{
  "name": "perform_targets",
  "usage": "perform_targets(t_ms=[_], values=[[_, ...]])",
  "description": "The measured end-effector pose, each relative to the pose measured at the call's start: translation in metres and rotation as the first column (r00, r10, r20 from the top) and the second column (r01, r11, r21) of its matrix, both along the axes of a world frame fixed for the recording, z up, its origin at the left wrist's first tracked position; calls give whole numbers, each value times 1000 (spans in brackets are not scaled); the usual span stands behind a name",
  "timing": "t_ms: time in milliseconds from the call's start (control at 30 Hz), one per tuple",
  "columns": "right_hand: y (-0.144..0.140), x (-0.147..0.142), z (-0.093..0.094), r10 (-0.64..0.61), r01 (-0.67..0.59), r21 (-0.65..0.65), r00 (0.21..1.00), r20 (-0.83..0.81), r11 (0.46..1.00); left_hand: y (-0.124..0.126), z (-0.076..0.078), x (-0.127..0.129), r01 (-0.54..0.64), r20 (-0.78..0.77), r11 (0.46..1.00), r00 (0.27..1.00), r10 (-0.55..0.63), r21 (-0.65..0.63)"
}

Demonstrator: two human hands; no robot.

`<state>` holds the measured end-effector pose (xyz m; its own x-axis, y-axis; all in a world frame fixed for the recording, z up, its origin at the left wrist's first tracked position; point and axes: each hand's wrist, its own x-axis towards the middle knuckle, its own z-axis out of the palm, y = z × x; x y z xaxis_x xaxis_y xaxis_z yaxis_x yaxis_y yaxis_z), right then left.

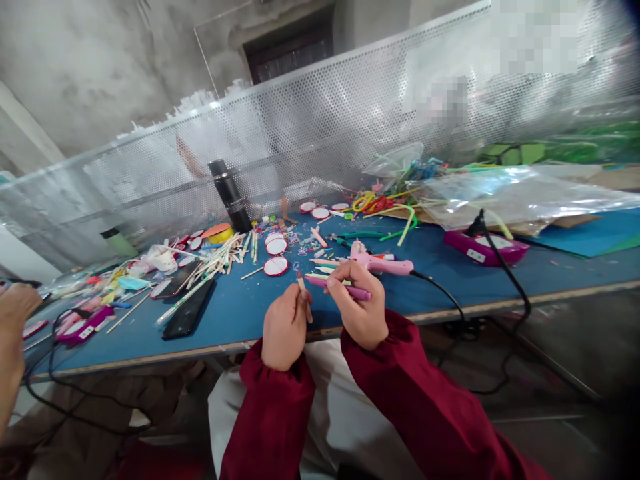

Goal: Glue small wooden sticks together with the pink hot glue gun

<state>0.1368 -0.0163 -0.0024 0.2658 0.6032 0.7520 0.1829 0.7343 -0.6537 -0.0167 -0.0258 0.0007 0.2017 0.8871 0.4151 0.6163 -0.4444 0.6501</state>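
Gripped a thin wooden stick (304, 293) in left hand (284, 328) fingers, a slim purple straw (345, 289) in right hand (361, 308) fingers, above the blue counter (240, 313).

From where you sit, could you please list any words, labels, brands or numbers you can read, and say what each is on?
None can be read.
Black flask: pale band of print, too blurred.
Purple device: white label, too small.
Purple device at the left: white label, too small.
Neither the left hand nor the right hand holds anything with lettering.
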Motion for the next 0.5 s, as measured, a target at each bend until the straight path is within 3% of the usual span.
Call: perform_targets(t_ms=[500], values=[[1, 0, -1, -36, 37, -17, 999, 39, 999, 0, -1, -1, 12, 15, 1000, 1000, -12, 3]])
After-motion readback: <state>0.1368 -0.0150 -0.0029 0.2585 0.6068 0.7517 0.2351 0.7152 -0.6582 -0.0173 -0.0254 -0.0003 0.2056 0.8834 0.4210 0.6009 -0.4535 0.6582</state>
